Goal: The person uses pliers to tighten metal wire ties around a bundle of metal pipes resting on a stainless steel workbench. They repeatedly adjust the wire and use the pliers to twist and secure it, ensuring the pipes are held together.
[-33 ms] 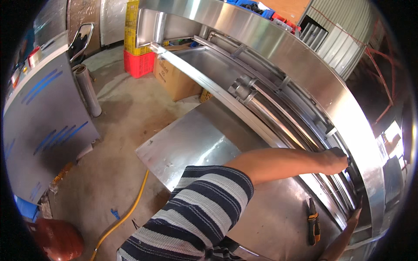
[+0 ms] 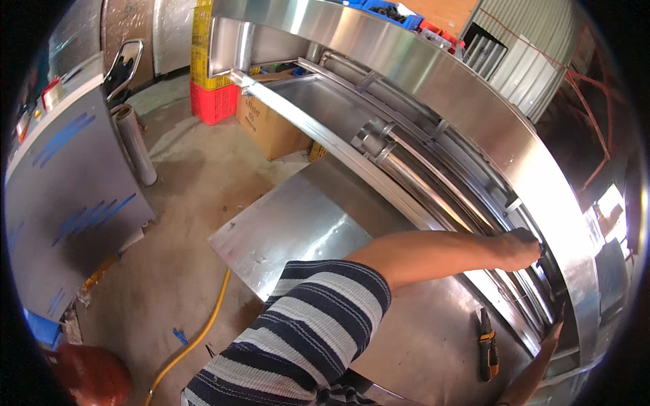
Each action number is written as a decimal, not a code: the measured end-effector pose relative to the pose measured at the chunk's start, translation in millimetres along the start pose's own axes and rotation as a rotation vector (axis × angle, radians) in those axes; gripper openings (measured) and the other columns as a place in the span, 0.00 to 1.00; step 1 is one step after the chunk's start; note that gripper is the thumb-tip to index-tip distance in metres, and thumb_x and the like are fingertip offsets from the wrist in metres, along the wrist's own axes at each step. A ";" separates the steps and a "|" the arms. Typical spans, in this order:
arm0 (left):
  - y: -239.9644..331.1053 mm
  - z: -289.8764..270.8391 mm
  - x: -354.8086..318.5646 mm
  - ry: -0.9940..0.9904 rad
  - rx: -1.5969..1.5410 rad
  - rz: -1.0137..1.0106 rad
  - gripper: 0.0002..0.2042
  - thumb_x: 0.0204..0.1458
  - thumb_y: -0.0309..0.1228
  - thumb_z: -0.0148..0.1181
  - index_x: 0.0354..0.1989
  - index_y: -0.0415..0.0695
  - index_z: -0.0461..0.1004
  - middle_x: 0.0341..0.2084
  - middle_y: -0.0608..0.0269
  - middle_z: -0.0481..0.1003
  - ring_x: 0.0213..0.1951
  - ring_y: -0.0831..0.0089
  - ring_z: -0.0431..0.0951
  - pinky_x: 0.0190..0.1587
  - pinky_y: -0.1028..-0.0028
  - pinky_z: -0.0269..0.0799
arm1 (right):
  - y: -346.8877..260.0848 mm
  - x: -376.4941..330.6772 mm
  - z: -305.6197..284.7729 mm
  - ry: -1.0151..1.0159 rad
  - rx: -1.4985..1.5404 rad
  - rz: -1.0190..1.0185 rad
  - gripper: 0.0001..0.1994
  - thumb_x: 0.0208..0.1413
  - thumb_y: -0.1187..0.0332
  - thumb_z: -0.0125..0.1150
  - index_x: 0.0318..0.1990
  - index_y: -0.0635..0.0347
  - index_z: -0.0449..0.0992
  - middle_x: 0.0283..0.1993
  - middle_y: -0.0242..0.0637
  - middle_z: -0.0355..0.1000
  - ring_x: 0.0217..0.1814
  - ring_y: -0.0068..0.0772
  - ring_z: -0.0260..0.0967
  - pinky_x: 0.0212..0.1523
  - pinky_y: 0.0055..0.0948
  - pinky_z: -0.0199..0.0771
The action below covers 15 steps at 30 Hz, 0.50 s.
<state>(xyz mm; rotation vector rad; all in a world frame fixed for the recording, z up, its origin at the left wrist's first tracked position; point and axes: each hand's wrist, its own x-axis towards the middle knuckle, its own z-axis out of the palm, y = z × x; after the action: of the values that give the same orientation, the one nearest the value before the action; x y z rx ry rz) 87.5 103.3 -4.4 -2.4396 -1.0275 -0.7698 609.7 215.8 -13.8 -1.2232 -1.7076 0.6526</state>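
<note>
My left hand [image 2: 520, 250], at the end of a striped sleeve, reaches across into a stainless steel frame [image 2: 542, 159]. Its fingers are curled around something small and dark that I cannot make out. Close by run several shiny metal tubes [image 2: 433, 186], with a metal fitting [image 2: 374, 140] at their far end. Lower right, my right hand [image 2: 553, 336] touches the frame's inner edge beside the tube ends; one digit points upward and the other fingers are hidden. Pliers [image 2: 487, 346] with black and orange handles lie on the metal sheet below my arm.
A bare metal panel [image 2: 291, 227] lies under the frame. Beyond stand a cardboard box [image 2: 271, 128] and red [image 2: 214, 105] and yellow crates [image 2: 203, 47]. A yellow hose [image 2: 206, 328] crosses the floor near a red rounded tank [image 2: 91, 375]. A grey-sided table [image 2: 78, 183] stands left.
</note>
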 end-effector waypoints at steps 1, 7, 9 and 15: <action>-0.1 -0.4 -2.3 0.022 -0.116 -0.046 0.08 0.52 0.27 0.61 0.34 0.34 0.84 0.33 0.44 0.82 0.38 0.55 0.82 0.45 0.57 0.78 | -7.4 -0.2 9.4 0.014 0.073 0.061 0.43 0.65 0.33 0.42 0.81 0.42 0.47 0.84 0.38 0.42 0.86 0.44 0.33 0.80 0.56 0.32; 4.9 -30.5 -16.6 0.064 -0.298 -0.043 0.09 0.52 0.25 0.58 0.32 0.31 0.82 0.31 0.37 0.81 0.40 0.50 0.84 0.45 0.52 0.79 | 39.5 -48.6 -27.8 0.026 0.112 -0.325 0.44 0.69 0.35 0.43 0.79 0.57 0.45 0.79 0.50 0.52 0.79 0.50 0.51 0.76 0.52 0.51; 1.2 -37.5 -21.2 -0.020 -0.333 -0.154 0.10 0.53 0.23 0.57 0.36 0.28 0.80 0.40 0.35 0.81 0.44 0.43 0.83 0.49 0.51 0.78 | 35.6 -47.1 -3.5 0.066 0.068 -0.236 0.43 0.69 0.35 0.45 0.79 0.54 0.46 0.77 0.49 0.55 0.75 0.48 0.56 0.72 0.50 0.59; -2.2 -6.0 -2.5 0.043 -0.437 -0.158 0.12 0.62 0.31 0.52 0.42 0.35 0.77 0.47 0.38 0.78 0.50 0.46 0.80 0.54 0.52 0.76 | 13.4 -35.3 -1.7 0.213 0.301 0.131 0.39 0.69 0.35 0.40 0.79 0.47 0.52 0.77 0.43 0.56 0.72 0.47 0.63 0.69 0.49 0.65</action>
<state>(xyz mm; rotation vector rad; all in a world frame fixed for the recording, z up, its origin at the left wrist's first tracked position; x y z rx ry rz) 82.5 100.2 -1.0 -2.7042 -1.1434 -1.2039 620.6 187.9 -36.9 -1.1504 -1.3086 0.7954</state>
